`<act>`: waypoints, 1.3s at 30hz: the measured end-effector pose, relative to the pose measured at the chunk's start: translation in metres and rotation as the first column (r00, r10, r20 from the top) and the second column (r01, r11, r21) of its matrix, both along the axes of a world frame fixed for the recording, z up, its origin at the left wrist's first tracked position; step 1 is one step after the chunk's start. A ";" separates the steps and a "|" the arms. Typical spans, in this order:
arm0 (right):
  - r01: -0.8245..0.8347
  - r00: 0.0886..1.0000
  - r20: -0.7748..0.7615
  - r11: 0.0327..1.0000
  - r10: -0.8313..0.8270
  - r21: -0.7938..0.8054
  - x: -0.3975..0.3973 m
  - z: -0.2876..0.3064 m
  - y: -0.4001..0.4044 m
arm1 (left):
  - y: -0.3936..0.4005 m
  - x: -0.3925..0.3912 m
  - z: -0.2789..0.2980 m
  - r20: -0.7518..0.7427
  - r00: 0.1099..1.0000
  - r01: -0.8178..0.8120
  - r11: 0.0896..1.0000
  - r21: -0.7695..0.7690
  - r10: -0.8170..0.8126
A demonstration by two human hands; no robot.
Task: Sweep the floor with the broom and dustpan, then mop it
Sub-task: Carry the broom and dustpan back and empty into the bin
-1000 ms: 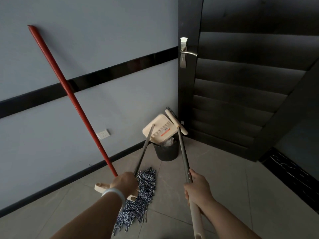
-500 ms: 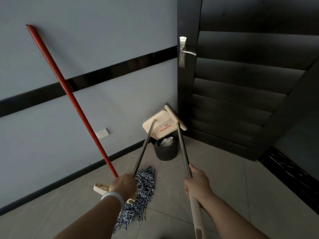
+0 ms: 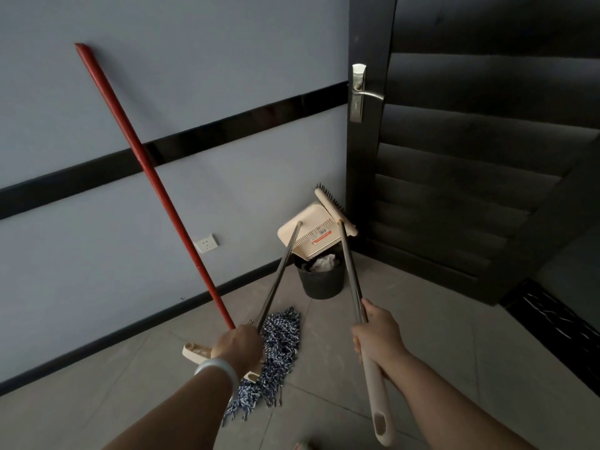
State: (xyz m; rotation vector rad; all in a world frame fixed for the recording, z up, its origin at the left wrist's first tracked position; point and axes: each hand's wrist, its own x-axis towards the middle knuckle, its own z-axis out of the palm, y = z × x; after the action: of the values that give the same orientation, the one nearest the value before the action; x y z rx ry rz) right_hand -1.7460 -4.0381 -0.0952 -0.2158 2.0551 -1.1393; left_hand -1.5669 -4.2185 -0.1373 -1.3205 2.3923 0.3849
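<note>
The left hand is covering the near end of the dustpan handle, so the grip itself is not showing. It is also hiding where the red mop pole meets its cream head, low in the middle of the frame. The dustpan is blocking part of the black bin rim, and what is lying inside the bin is too small to tell. The label on the dustpan is unreadable. The broom bristles are mostly facing away. Both forearms are running off the bottom edge, and something pale at the bottom edge is cut off.
</note>
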 end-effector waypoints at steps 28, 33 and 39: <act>-0.049 0.998 -0.041 0.999 0.050 0.021 0.013 -0.016 0.000 | 0.000 0.016 -0.011 -0.133 0.978 -0.142 0.982 0.121 0.158; -0.077 0.996 -0.038 0.996 0.079 0.049 0.013 -0.020 0.001 | 0.018 0.021 -0.033 -0.113 0.990 -0.069 0.992 0.106 0.081; -0.098 0.995 -0.029 0.994 0.100 0.054 0.020 -0.026 0.005 | 0.010 0.008 -0.021 -0.223 0.968 -0.077 0.980 0.185 0.119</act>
State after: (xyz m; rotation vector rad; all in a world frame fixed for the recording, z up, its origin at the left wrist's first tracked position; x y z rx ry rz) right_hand -1.7256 -4.0335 -0.1211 -0.3081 2.0753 -1.0267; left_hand -1.5592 -4.2087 -0.1587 -1.3823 2.4160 0.8013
